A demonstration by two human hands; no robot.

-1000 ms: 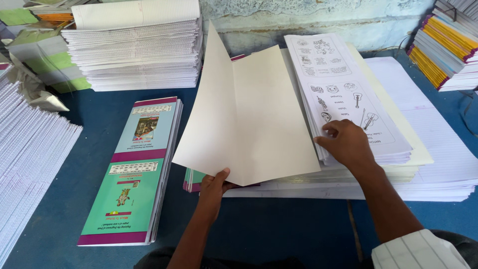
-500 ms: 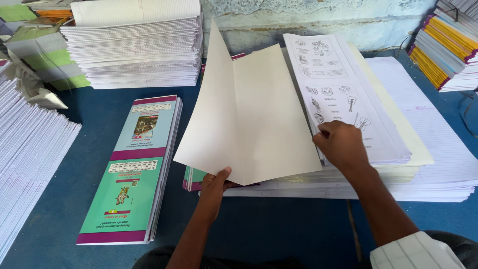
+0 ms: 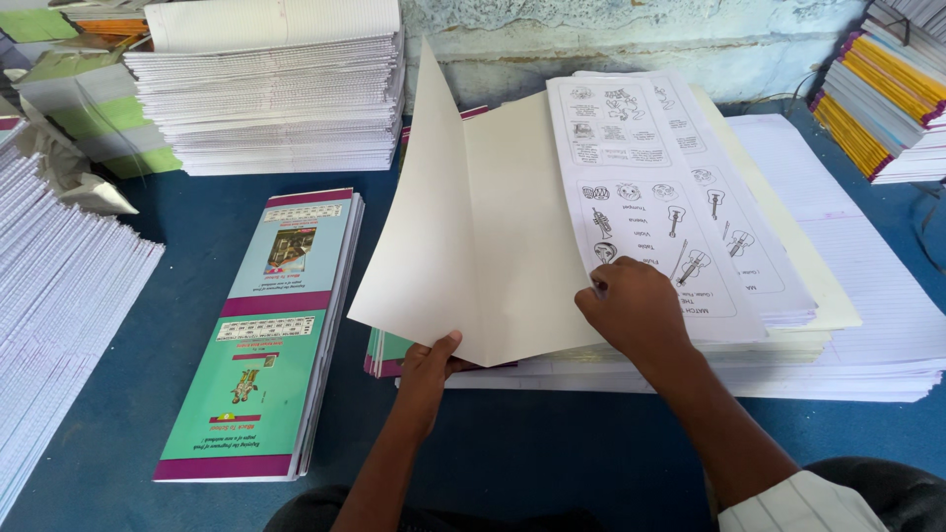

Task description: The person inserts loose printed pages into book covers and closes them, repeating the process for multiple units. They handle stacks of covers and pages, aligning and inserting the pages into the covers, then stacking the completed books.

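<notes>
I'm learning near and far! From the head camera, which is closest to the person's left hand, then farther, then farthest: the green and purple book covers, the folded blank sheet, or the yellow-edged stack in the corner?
From the left hand:
1. Folded blank sheet, held in that hand.
2. Green and purple book covers, to its left on the blue table.
3. Yellow-edged stack, far top right corner.
</notes>
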